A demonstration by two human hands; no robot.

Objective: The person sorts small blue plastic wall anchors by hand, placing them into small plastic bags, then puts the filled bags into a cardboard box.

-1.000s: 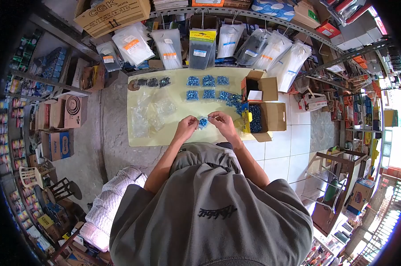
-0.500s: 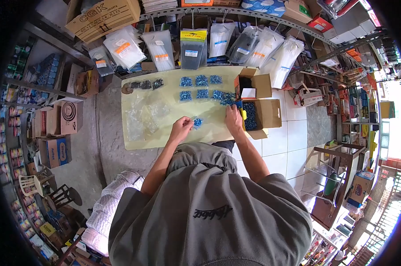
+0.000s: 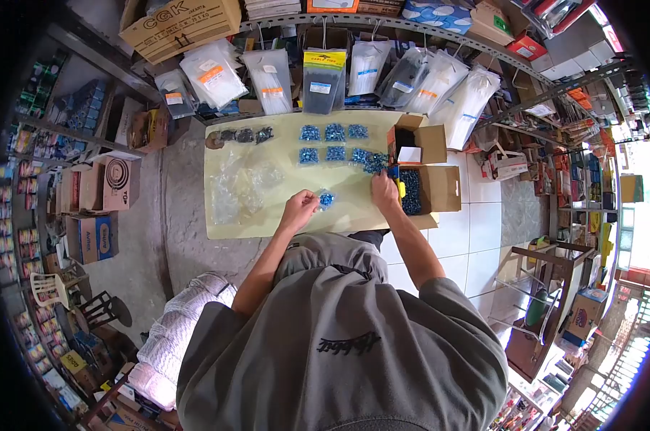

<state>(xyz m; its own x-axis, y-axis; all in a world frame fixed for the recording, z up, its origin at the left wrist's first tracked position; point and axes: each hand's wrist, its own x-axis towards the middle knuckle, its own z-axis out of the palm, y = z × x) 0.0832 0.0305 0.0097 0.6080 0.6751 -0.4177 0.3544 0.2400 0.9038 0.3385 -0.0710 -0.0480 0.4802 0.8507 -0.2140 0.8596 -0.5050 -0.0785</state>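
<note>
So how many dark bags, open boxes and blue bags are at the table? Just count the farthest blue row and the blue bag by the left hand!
Dark bags: 3
Open boxes: 2
Blue bags in the farthest row: 3
Blue bag at the left hand: 1
Total: 9

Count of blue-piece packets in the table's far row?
3, side by side: left packet, middle packet and right packet, the last nearest the farther open cardboard box. None in that row looks hidden.
</note>
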